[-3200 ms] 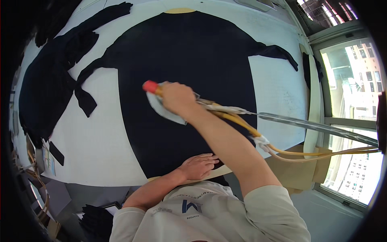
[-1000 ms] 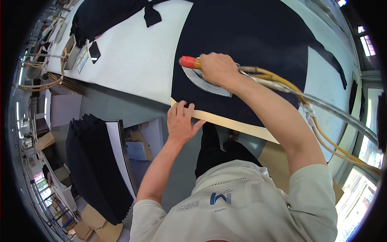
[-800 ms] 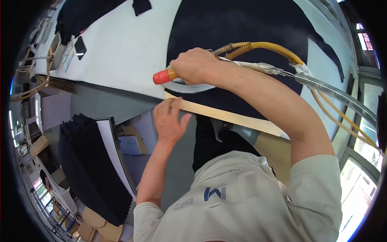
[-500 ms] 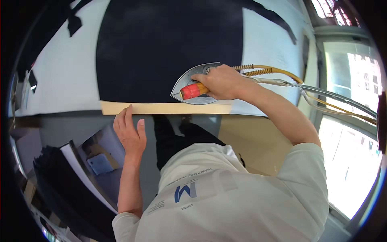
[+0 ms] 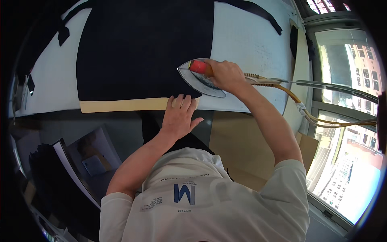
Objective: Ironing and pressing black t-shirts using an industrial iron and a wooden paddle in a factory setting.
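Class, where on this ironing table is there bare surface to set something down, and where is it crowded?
Right: white tabletop bordered by the dark garment, its right sleeve and the yellow hoses. Left: tabletop beside the garment, below its left sleeve. Crowded: the garment's lower right corner, with the iron, right grip and left grip.

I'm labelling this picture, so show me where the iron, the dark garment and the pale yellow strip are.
Iron (image 5: 194,81): head view, on its metal base.
Dark garment (image 5: 146,50): head view, middle of its visible cloth.
Pale yellow strip (image 5: 129,105): head view, bare middle stretch.
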Demonstrator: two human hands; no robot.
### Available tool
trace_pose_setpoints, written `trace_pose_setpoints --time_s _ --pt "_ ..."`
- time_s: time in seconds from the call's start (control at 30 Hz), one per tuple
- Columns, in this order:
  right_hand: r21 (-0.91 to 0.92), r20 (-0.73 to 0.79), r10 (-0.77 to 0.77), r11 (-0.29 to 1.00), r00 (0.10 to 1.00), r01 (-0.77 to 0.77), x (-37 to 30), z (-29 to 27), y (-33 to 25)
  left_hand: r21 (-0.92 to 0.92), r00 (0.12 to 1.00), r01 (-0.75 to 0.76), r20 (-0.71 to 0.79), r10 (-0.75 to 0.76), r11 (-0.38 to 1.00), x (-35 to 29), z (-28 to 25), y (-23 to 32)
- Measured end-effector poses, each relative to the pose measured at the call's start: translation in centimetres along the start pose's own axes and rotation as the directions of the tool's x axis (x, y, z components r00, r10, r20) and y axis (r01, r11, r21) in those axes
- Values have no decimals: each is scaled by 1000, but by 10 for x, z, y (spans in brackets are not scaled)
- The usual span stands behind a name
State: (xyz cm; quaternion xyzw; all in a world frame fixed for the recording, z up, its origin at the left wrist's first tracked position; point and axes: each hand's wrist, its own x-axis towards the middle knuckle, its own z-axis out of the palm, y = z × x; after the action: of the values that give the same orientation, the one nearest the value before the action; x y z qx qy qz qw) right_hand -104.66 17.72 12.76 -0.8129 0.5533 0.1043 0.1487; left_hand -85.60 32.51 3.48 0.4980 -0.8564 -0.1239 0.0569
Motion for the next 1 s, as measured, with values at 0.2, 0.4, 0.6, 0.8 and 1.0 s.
trace_pose_setpoints --time_s 0.2,0.4,0.6,0.8,1.0 --pt "6 -92 1 1000 996 -1 31 -12 -38 52 993 117 -14 -116 992 -23 -4 -22" --pt "2 -61 -144 990 988 145 44 -3 -85 -9 931 337 -147 -334 942 -53 -35 -73" --pt "-13 19 -203 979 979 204 74 3 -143 -6 921 373 -121 -371 928 -107 -44 -133" --pt "4 -22 -312 950 950 312 111 -1 -253 -94 762 552 -348 -547 828 -173 -59 -300" --pt "46 -46 -372 926 927 374 177 -2 -391 -662 508 368 -445 -737 653 -206 -96 -358"
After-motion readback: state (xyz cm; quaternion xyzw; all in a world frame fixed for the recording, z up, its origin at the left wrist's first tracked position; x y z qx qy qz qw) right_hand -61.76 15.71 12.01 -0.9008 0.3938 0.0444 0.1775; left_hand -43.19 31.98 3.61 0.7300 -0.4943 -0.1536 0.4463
